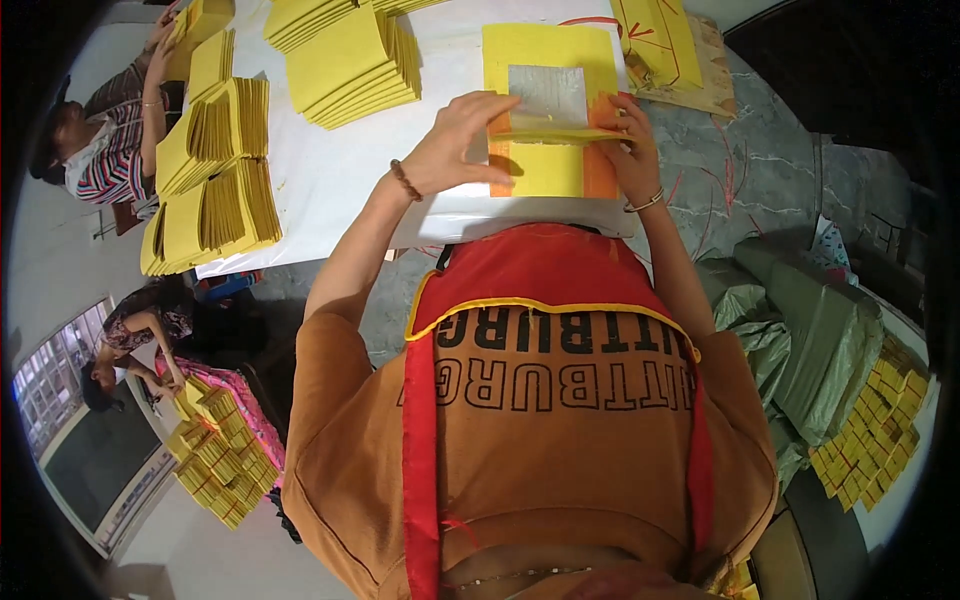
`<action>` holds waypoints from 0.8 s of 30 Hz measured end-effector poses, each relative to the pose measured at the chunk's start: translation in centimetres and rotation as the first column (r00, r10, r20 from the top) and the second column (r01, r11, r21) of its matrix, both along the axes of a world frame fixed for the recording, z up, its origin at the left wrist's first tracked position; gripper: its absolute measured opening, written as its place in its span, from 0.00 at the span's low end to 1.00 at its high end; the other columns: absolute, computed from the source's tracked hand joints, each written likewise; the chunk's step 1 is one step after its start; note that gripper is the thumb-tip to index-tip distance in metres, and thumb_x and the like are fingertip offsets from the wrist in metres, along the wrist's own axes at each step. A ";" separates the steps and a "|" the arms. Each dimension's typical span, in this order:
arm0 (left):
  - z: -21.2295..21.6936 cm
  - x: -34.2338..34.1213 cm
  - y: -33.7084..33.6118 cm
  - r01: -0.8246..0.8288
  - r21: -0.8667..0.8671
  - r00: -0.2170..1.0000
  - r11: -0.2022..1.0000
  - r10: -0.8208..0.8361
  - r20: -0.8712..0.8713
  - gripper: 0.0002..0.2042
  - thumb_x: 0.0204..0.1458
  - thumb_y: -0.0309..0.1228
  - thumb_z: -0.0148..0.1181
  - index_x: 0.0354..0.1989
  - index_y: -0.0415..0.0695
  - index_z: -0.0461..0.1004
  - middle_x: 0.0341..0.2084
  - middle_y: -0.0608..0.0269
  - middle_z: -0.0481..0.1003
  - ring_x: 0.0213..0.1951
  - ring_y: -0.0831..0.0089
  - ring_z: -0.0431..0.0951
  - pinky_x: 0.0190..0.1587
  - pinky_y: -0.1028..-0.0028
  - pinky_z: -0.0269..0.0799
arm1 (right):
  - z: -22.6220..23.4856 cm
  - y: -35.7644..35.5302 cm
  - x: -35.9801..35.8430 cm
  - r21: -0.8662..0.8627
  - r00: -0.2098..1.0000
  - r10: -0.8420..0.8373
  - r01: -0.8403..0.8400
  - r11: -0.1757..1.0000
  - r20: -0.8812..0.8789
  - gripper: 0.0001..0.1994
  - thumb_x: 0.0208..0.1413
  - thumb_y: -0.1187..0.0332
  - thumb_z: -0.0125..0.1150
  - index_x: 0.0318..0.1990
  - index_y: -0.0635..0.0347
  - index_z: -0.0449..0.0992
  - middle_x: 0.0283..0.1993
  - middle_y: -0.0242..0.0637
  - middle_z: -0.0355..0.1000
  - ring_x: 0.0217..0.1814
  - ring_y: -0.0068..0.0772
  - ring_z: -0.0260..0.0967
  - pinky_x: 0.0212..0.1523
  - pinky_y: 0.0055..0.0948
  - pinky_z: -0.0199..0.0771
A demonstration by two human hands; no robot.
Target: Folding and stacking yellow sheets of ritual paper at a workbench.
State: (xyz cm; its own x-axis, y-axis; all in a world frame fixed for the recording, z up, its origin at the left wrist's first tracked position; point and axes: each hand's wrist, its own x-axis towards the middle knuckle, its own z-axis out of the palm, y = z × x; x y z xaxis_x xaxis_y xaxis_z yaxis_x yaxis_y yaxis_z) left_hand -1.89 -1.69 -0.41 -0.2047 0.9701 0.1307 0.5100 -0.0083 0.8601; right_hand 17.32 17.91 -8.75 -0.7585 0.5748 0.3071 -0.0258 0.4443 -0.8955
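Observation:
In front of me on the white-covered table lies a yellow joss paper sheet (545,172) with orange side bands and a silver square (548,92). Its middle is lifted in a narrow raised fold that runs across from side to side. My left hand (455,145) rests at the sheet's left edge, thumb and fingers spread apart around the end of the fold. My right hand (634,150) pinches the fold's right end between thumb and fingers. Whether one or more sheets lie under the fold, I cannot tell.
Fanned stacks of folded yellow paper (350,65) lie at the back left, more stacks (215,170) along the table's left side. A yellow bundle with red string (660,45) sits at the far right. Two people work at the left; green sacks (810,330) stand at right.

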 end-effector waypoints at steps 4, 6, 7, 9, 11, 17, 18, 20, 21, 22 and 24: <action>-2.5 -0.2 1.3 -0.049 0.084 0.862 0.995 0.085 -0.500 0.19 0.43 0.27 0.57 0.48 0.53 0.69 0.46 0.63 0.68 0.50 0.62 0.64 0.50 0.64 0.57 | 0.8 0.4 0.0 0.161 1.000 0.028 -0.027 0.987 -0.003 0.15 0.37 0.75 0.64 0.37 0.57 0.72 0.55 0.40 0.61 0.58 0.41 0.57 0.56 0.33 0.59; -2.5 -0.1 1.6 -0.059 0.145 0.847 0.988 0.126 -0.516 0.18 0.43 0.25 0.55 0.46 0.54 0.71 0.45 0.65 0.69 0.48 0.62 0.65 0.47 0.65 0.58 | 1.2 0.5 -0.1 0.181 0.999 0.038 -0.040 0.983 0.015 0.14 0.37 0.73 0.64 0.35 0.57 0.72 0.54 0.40 0.63 0.57 0.42 0.58 0.54 0.34 0.60; -2.2 0.0 1.7 -0.059 0.180 0.834 0.982 0.147 -0.532 0.17 0.44 0.25 0.55 0.45 0.53 0.71 0.43 0.66 0.70 0.47 0.64 0.66 0.46 0.66 0.58 | 1.5 0.5 0.1 0.181 0.999 0.036 -0.038 0.983 0.016 0.14 0.37 0.73 0.64 0.35 0.57 0.72 0.54 0.40 0.63 0.57 0.42 0.58 0.54 0.34 0.60; -1.6 0.2 1.5 -0.058 0.213 0.820 0.975 0.168 -0.547 0.16 0.44 0.25 0.55 0.44 0.52 0.72 0.41 0.67 0.71 0.45 0.66 0.67 0.45 0.67 0.58 | 2.3 0.2 0.5 0.299 0.999 0.033 -0.042 0.953 0.033 0.13 0.38 0.72 0.64 0.34 0.55 0.71 0.51 0.39 0.66 0.56 0.41 0.60 0.52 0.34 0.61; -0.8 0.6 0.5 -0.005 0.143 0.780 0.990 0.094 -0.618 0.14 0.44 0.30 0.55 0.42 0.47 0.72 0.41 0.64 0.71 0.44 0.63 0.68 0.48 0.66 0.58 | 3.2 -0.3 0.9 0.274 0.996 0.089 -0.090 0.957 0.015 0.12 0.39 0.71 0.63 0.34 0.54 0.71 0.50 0.37 0.67 0.55 0.41 0.62 0.52 0.34 0.60; -1.0 2.7 -1.8 -0.121 0.117 0.922 0.986 0.156 -0.355 0.07 0.48 0.27 0.52 0.35 0.43 0.71 0.26 0.58 0.72 0.31 0.60 0.71 0.36 0.66 0.65 | 4.6 -2.3 2.4 0.309 0.980 0.016 -0.078 0.948 0.199 0.11 0.43 0.66 0.61 0.37 0.54 0.73 0.42 0.33 0.72 0.48 0.37 0.66 0.53 0.33 0.53; -1.0 2.9 -1.8 -0.211 0.042 0.938 0.977 0.215 -0.271 0.06 0.50 0.29 0.51 0.34 0.42 0.71 0.23 0.57 0.71 0.28 0.59 0.71 0.33 0.66 0.65 | 4.9 -2.6 2.2 0.234 0.986 -0.026 -0.013 0.972 0.162 0.12 0.45 0.64 0.60 0.38 0.54 0.73 0.39 0.32 0.73 0.46 0.34 0.67 0.54 0.33 0.51; -1.3 3.1 -1.8 -0.294 -0.040 0.940 0.955 0.282 -0.190 0.07 0.52 0.31 0.51 0.32 0.41 0.71 0.21 0.55 0.71 0.25 0.59 0.71 0.30 0.66 0.66 | 5.7 -2.6 1.8 0.203 0.982 0.019 -0.058 0.977 0.190 0.13 0.46 0.64 0.60 0.40 0.55 0.73 0.36 0.33 0.73 0.42 0.34 0.69 0.50 0.32 0.55; -1.7 3.1 -1.8 -0.347 -0.050 0.933 0.936 0.340 -0.115 0.09 0.53 0.33 0.51 0.32 0.39 0.71 0.19 0.55 0.70 0.23 0.61 0.70 0.28 0.67 0.66 | 6.0 -2.5 1.7 0.173 0.975 0.063 -0.102 0.980 0.215 0.14 0.47 0.63 0.59 0.42 0.56 0.73 0.32 0.34 0.74 0.37 0.33 0.70 0.46 0.31 0.60; -2.0 3.2 -1.7 -0.398 -0.063 0.917 0.915 0.396 -0.039 0.11 0.54 0.35 0.51 0.33 0.38 0.71 0.17 0.55 0.69 0.21 0.63 0.69 0.26 0.68 0.66 | 6.1 -2.6 1.3 0.174 0.975 0.065 -0.104 0.979 0.215 0.14 0.47 0.63 0.59 0.42 0.56 0.73 0.32 0.34 0.74 0.37 0.33 0.70 0.46 0.31 0.60; -2.0 3.5 -1.5 -0.435 -0.093 0.897 0.896 0.440 0.047 0.12 0.54 0.35 0.52 0.34 0.37 0.71 0.16 0.56 0.69 0.20 0.66 0.69 0.25 0.69 0.65 | 6.2 -2.6 0.5 -0.138 0.935 0.059 -0.011 0.990 0.350 0.16 0.48 0.61 0.59 0.42 0.59 0.72 0.28 0.40 0.73 0.29 0.37 0.72 0.35 0.31 0.67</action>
